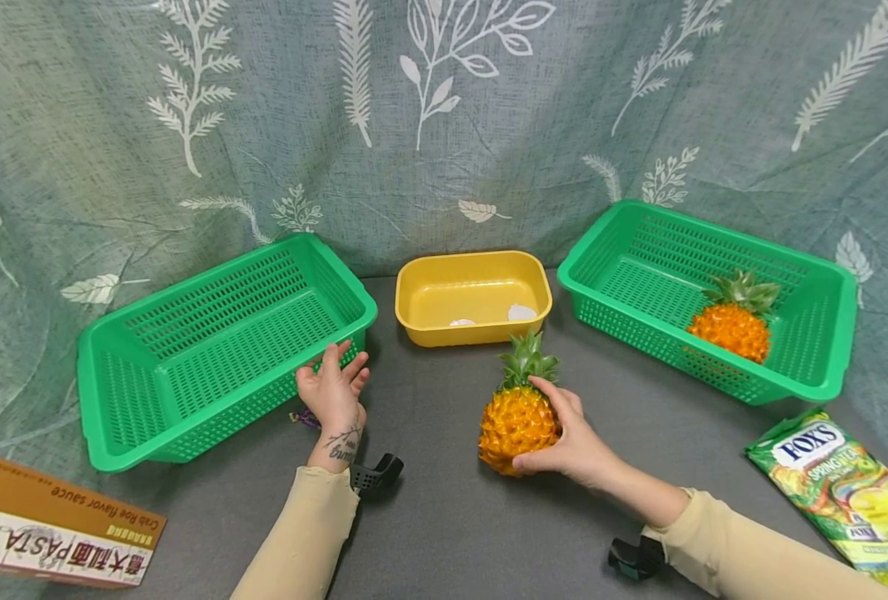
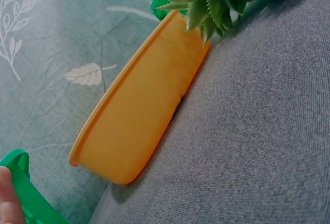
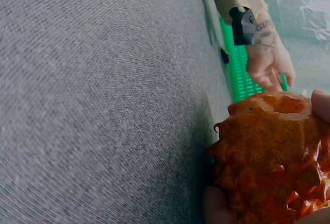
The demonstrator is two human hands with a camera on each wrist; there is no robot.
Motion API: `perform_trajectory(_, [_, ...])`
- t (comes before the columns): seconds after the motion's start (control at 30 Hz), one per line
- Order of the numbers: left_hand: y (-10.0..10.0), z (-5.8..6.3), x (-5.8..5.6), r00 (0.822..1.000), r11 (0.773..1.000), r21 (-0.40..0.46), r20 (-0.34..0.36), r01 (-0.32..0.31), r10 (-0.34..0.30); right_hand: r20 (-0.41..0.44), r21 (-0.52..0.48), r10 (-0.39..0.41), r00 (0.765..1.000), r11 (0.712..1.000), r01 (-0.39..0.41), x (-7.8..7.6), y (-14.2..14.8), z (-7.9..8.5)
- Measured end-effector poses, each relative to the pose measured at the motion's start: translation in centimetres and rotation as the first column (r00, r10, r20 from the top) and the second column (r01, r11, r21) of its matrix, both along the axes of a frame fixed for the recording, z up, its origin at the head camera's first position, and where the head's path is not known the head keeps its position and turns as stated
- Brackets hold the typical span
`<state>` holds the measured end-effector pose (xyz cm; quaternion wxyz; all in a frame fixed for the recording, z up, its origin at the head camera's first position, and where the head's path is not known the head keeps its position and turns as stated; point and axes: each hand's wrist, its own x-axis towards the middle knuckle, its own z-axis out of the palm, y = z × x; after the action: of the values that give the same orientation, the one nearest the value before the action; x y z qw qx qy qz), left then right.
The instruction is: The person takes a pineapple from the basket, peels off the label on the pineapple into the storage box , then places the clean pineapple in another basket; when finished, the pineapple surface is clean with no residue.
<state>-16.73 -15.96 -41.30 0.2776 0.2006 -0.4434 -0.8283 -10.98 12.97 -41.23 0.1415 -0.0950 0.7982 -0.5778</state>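
My right hand [image 1: 575, 437] grips an orange toy-like pineapple [image 1: 515, 425] with green leaves, thumb low on its side and fingers near the crown. In the right wrist view the fruit's glossy base [image 3: 273, 147] fills the lower right corner. My left hand [image 1: 335, 383] is by the front rim of the left green basket [image 1: 226, 379], fingers spread loosely and holding nothing. Below that rim, partly hidden by the left wrist, lies a small purple item [image 1: 305, 418]. A second pineapple [image 1: 732, 329] lies inside the right green basket [image 1: 714, 367].
Between the baskets stands a yellow tub [image 1: 474, 335] with two white pieces in it. A green FOX'S candy bag [image 1: 845, 496] lies at the right. At the lower left is a pasta box [image 1: 54, 533]. A leaf-patterned cloth [image 1: 414, 167] hangs behind the grey table.
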Motion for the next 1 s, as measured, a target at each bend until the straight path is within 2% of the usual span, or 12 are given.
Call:
perform_trajectory(0.53, [0.1,0.1,0.0,1.000,1.000,0.006,-0.011,0.001,-0.001,0.002,0.009,0.003,1.000,1.000,-0.003,-0.1,0.4,0.1])
perform_trajectory(0.83, [-0.1,0.1,0.0,1.000,1.000,0.015,0.005,0.008,-0.008,-0.012,0.008,0.021,1.000,1.000,-0.021,0.8,0.8,1.1])
perform_trajectory(1.0, [-0.2,0.1,0.0,1.000,1.000,0.026,0.008,0.010,-0.010,-0.019,-0.004,0.053,0.998,0.999,-0.053,1.3,1.0,2.4])
